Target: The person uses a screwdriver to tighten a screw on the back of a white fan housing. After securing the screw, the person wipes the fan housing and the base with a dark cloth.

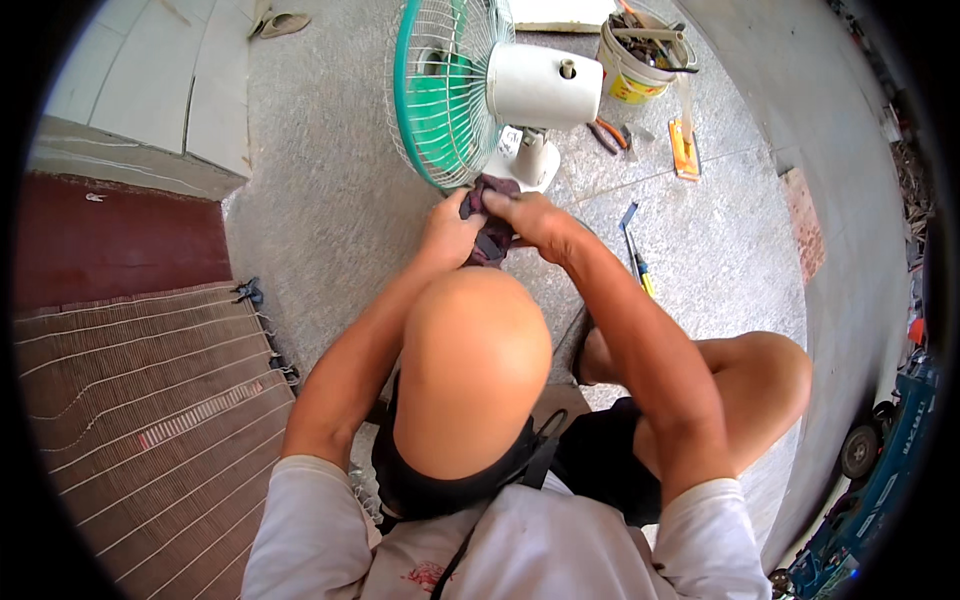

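Note:
A dark purplish cloth [490,242] is bunched up between my two hands, just beyond my raised knee. My left hand [447,230] grips its left side with the fingers closed. From the right, my right hand [540,222] pinches the cloth, its thumb lying on top. Right beyond my hands stands a fan with a green-rimmed wire grille [440,100], a white motor housing [545,86] and a white base [540,168]. The grille faces left. Whether anything is wrapped inside the cloth is hidden.
To the fan's right are pliers with orange handles [603,137], an orange packet [685,150] and a bucket of tools [625,75]. Nearer lies a yellow-and-blue-handled tool [643,272]. A brown striped mat [150,370] covers the left; a blue-green vehicle [885,480] stands far right.

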Demonstrator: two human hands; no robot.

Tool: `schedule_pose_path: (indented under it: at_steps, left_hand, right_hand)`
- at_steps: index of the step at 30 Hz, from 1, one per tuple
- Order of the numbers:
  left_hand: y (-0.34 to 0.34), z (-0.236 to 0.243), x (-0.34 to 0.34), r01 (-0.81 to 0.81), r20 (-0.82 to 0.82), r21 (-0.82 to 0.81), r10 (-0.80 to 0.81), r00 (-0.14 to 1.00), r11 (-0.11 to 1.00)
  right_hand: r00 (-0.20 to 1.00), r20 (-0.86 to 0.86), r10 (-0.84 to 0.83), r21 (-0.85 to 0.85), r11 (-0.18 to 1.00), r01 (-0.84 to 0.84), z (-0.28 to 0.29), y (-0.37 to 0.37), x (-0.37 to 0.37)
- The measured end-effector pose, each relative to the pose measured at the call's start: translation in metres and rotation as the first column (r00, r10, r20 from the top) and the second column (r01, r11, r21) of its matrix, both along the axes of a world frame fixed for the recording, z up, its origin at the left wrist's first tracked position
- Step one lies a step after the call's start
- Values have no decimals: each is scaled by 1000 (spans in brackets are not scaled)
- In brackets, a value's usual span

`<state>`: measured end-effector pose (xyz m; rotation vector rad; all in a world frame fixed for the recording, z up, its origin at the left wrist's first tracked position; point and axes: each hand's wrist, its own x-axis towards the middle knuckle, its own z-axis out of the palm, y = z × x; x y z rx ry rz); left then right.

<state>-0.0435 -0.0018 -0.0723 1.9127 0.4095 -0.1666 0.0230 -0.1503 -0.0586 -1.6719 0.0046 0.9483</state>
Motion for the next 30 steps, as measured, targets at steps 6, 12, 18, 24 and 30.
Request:
schedule_pose_path:
  at_steps: [6,12,18,24,30]
  left_hand:
    - [-13,-45,12,-159,-64,-85,154,986,984]
    - [-52,-52,39,-269,160,-38,272,949,962]
    - [-65,-63,68,-223,324,22,204,924,974]
    - [-66,-91,83,-133,446,116,68,892,984]
    - [-62,-95,94,-102,398,83,61,915,991]
  right_hand:
    - [704,407,582,-640,731,-235,101,-23,61]
    - [106,874,474,-484,831,274,142,-53,122]
    - [266,812,520,-533,846,-27,89,-52,146]
    - [312,852,421,-428,902,-48,71,-51,153]
    - [258,876,409,-421,907,-7,73,-52,146]
